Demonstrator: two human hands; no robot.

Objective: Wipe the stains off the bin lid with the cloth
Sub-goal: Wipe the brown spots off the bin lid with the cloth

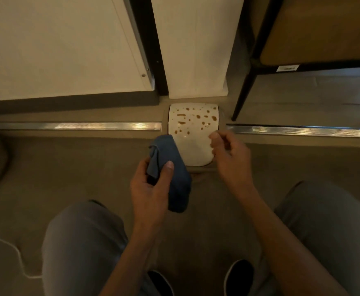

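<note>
A small bin stands on the floor in front of me, its white lid (pixel 193 144) facing up. Several brown stains (pixel 198 116) dot the far half of the lid; the near half looks clean. My left hand (pixel 151 184) grips a folded blue cloth (pixel 174 174), held just left of the lid's near corner and partly over its left edge. My right hand (pixel 231 154) hovers at the lid's right edge with its fingers loosely curled and nothing in them.
A white wall panel (pixel 196 50) rises right behind the bin. A metal floor strip (pixel 72 126) runs left and right past it. A dark chair leg (pixel 242 97) stands to the right. My knees and shoes frame the near floor.
</note>
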